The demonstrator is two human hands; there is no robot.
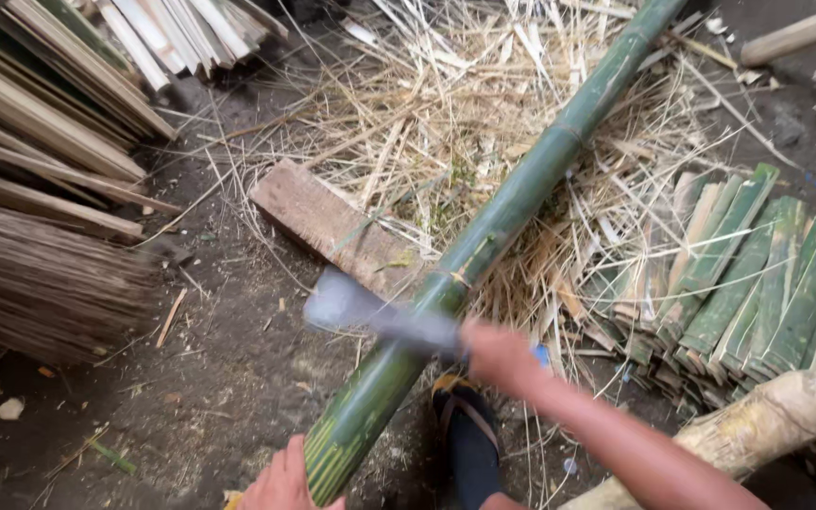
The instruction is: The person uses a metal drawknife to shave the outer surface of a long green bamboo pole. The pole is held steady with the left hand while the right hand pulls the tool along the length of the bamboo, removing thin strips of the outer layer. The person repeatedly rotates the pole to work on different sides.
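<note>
Dirt floor strewn with dry shavings surrounds a wooden plank. Left hand steadies the green bamboo pole at its near end; right hand grips a blurred cleaver against it. Split green strips lie stacked nearby; this pole looks whole.

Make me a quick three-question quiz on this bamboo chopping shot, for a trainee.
1. True or false: the blade is blurred across the green bamboo pole.
2. Which hand grips the near end of the pole: A left hand, B right hand?
3. Fill in: the pole rests across a wooden ____.

Key: 1 true; 2 A; 3 plank.
</note>
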